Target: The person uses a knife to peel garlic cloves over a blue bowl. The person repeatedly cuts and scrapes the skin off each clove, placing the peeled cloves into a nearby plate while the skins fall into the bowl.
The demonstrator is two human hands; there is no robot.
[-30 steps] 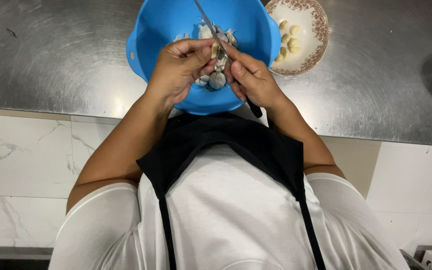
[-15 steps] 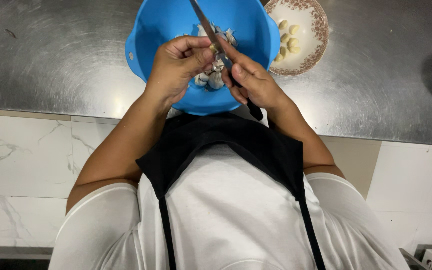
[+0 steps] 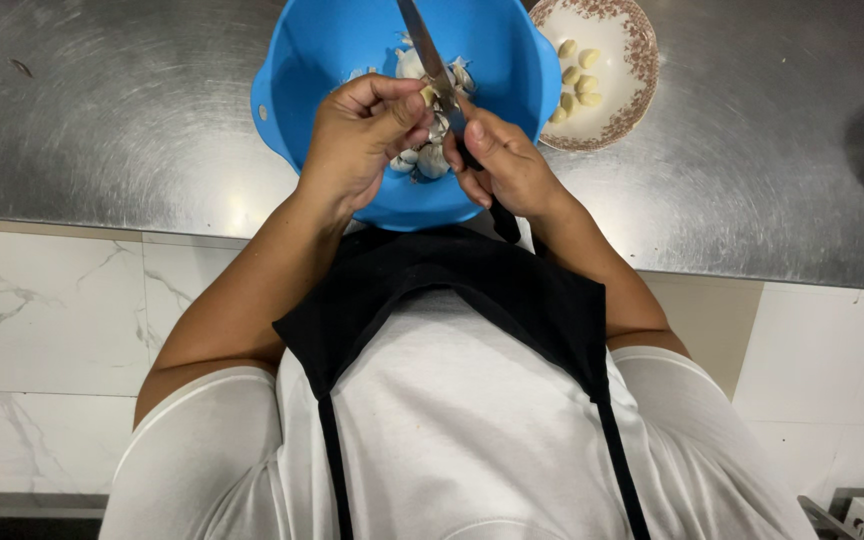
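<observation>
**Garlic clove pinched over a blue bowl**

The left hand (image 3: 362, 135) pinches a garlic clove (image 3: 429, 96) between thumb and fingertips; the right hand (image 3: 507, 165) is closed round a knife (image 3: 427, 55) (blade against the clove). Both hover above the blue bowl (image 3: 302, 70) on the steel tabletop (image 3: 112, 110), beside a patterned dish (image 3: 632, 60) of peeled cloves.
</observation>
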